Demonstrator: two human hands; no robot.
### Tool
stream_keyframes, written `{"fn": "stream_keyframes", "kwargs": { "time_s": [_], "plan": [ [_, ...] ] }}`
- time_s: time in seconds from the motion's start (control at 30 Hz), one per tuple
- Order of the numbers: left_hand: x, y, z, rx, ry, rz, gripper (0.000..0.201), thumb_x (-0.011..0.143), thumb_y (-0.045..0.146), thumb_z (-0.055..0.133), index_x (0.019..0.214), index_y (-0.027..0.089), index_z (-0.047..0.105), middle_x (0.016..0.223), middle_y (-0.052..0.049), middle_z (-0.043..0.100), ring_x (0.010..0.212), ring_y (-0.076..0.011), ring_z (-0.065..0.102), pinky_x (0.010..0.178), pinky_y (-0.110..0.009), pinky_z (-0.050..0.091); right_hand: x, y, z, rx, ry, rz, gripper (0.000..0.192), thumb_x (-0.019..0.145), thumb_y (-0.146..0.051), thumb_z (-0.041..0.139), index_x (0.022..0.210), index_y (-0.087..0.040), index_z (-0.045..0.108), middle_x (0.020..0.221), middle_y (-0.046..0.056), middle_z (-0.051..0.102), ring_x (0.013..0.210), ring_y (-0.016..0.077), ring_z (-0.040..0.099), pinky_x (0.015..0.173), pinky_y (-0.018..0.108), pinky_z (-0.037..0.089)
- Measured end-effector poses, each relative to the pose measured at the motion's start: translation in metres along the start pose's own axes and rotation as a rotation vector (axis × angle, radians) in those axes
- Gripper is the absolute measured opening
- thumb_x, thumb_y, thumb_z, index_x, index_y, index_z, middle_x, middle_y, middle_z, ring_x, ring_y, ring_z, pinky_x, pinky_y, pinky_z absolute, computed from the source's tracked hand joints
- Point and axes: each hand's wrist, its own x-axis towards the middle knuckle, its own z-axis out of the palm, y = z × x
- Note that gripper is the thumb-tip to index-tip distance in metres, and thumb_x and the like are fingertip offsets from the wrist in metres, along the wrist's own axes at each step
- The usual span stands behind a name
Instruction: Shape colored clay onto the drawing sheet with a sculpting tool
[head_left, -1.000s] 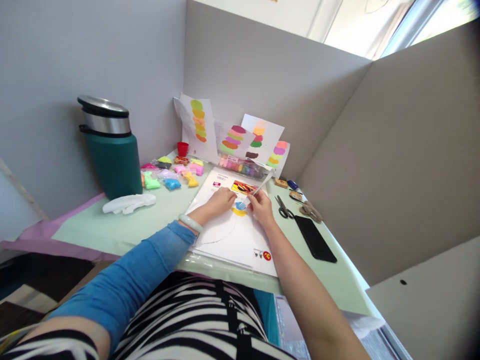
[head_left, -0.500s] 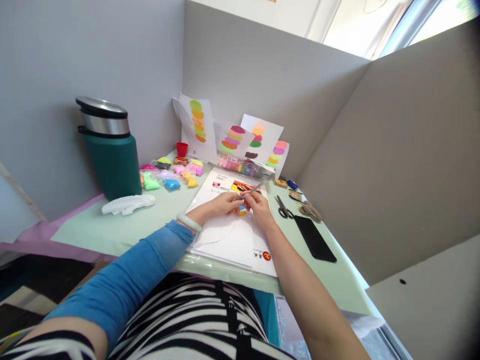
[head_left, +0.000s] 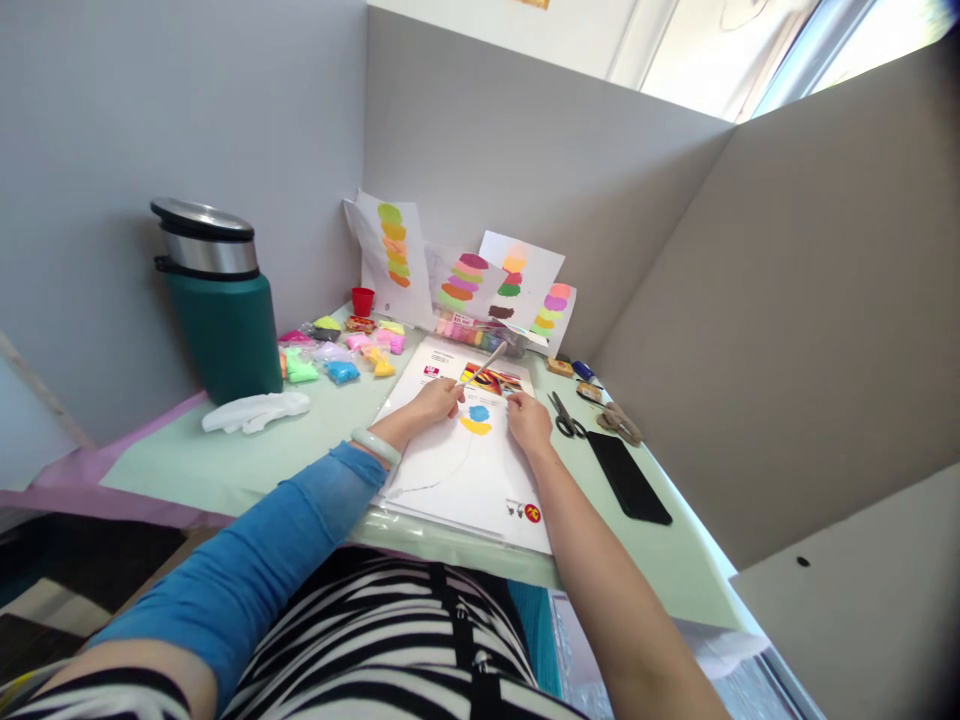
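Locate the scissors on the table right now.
The scissors lie on the green table, just right of the right hand, between the white sheet and the black phone.

I see a pale green table (head_left: 225,455) carrying a teal flask (head_left: 217,300), white tray (head_left: 255,410), clay bags (head_left: 341,345), red cup (head_left: 364,300), paper sheets (head_left: 465,470), scissors (head_left: 562,415) and black phone (head_left: 628,477).

Paper sheet's (head_left: 480,470) print unreadably small
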Motion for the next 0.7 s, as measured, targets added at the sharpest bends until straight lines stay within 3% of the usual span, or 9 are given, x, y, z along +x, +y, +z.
{"fn": "stream_keyframes", "kwargs": {
  "time_s": [0.1, 0.17, 0.3, 0.4, 0.57, 0.7],
  "plan": [
    [-0.001, 0.002, -0.001, 0.026, -0.028, 0.031, 0.024, 0.081, 0.026, 0.039, 0.072, 0.015, 0.058, 0.048, 0.002, 0.053, 0.043, -0.011, 0.045, 0.05, -0.023, 0.035, -0.001, -0.003, -0.001, 0.09, 0.079, -0.101, 0.026, 0.081, -0.028, 0.045, 0.093, -0.022, 0.067, 0.098, 0.006, 0.065, 0.09, 0.0197, 0.057, 0.077, 0.029, 0.041],
    [-0.002, 0.003, -0.002, 0.039, -0.05, 0.086, 0.025, 0.081, 0.027, 0.038, 0.075, 0.015, 0.058, 0.048, 0.003, 0.054, 0.045, -0.0116, 0.047, 0.052, -0.023, 0.036, -0.005, -0.009, -0.001, 0.255, 0.062, -0.213, 0.028, 0.082, -0.035, 0.045, 0.091, -0.02, 0.066, 0.094, 0.006, 0.065, 0.085, 0.0187, 0.057, 0.075, 0.029, 0.042],
    [-0.007, 0.008, -0.003, 0.092, -0.121, 0.261, 0.026, 0.082, 0.029, 0.037, 0.077, 0.017, 0.059, 0.05, 0.004, 0.053, 0.054, -0.0131, 0.052, 0.059, -0.023, 0.039, -0.017, -0.025, -0.001, 0.668, -0.221, -0.272, 0.036, 0.078, -0.047, 0.051, 0.096, -0.018, 0.063, 0.073, 0.002, 0.062, 0.056, 0.0129, 0.053, 0.054, 0.025, 0.043],
    [-0.01, 0.011, -0.001, 0.147, -0.156, 0.34, 0.03, 0.084, 0.032, 0.036, 0.079, 0.017, 0.061, 0.052, 0.002, 0.054, 0.058, -0.0147, 0.053, 0.061, -0.024, 0.039, -0.022, -0.033, -0.001, 0.859, -0.317, -0.247, 0.038, 0.076, -0.049, 0.055, 0.097, -0.018, 0.061, 0.064, -0.001, 0.057, 0.046, 0.0094, 0.045, 0.044, 0.022, 0.037],
    [-0.01, 0.012, 0.001, 0.228, -0.092, 0.318, 0.032, 0.084, 0.035, 0.038, 0.072, 0.016, 0.06, 0.055, 0.0, 0.056, 0.061, -0.0158, 0.054, 0.061, -0.025, 0.038, -0.019, -0.033, -0.005, 0.995, -0.23, -0.192, 0.037, 0.076, -0.052, 0.053, 0.083, -0.017, 0.062, 0.06, -0.002, 0.052, 0.042, 0.0064, 0.039, 0.039, 0.021, 0.029],
    [-0.009, 0.01, 0.001, 0.256, -0.092, 0.316, 0.033, 0.085, 0.035, 0.038, 0.065, 0.017, 0.057, 0.053, 0.001, 0.054, 0.058, -0.0145, 0.052, 0.057, -0.023, 0.037, -0.019, -0.032, -0.004, 0.985, -0.201, -0.227, 0.034, 0.076, -0.049, 0.054, 0.086, -0.017, 0.061, 0.055, -0.004, 0.049, 0.041, 0.0064, 0.039, 0.04, 0.021, 0.029]
  ]
}}
